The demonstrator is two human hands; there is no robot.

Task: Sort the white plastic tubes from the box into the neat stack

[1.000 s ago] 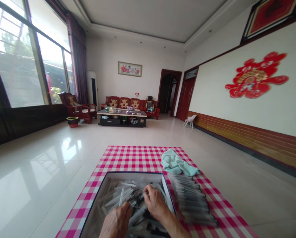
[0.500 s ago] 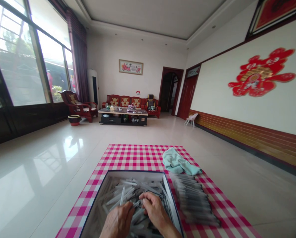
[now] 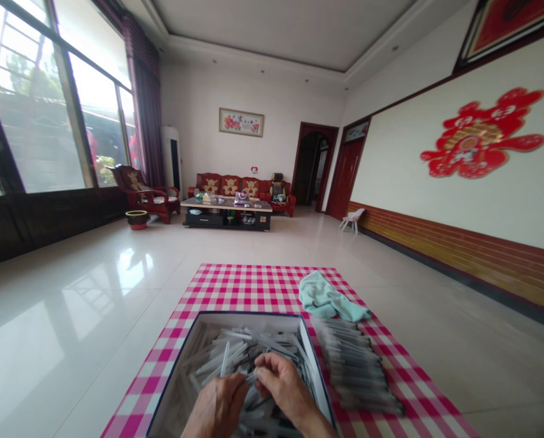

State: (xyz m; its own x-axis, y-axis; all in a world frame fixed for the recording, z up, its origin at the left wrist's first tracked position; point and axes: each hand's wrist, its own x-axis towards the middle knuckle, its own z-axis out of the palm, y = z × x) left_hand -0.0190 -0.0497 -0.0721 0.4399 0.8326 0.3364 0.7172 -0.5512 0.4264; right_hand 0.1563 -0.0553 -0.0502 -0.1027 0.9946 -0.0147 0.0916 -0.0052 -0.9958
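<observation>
At the bottom of the view a shallow dark-rimmed box point(image 3: 187, 337) holds several loose clear pens and pen parts. My left hand point(image 3: 217, 404) and my right hand point(image 3: 283, 386) are over the box, fingertips meeting in a pinch on a thin pen part point(image 3: 252, 377) between them. A single white pen point(image 3: 224, 359) lies just beyond my left hand. To the right of the box, a long pile of dark-tipped pens point(image 3: 356, 368) lies in a row on the red-and-white checked cloth point(image 3: 248, 289).
A crumpled light green rag point(image 3: 329, 301) lies on the cloth beyond the pen pile. Shiny tiled floor surrounds the cloth. Far back stand a coffee table point(image 3: 228, 213), a red sofa point(image 3: 239, 187), an armchair point(image 3: 141, 194) and a small chair point(image 3: 351, 220).
My right hand drew back from the far part of the box toward my left hand, and both now meet in a pinch. The view tilted slightly.
</observation>
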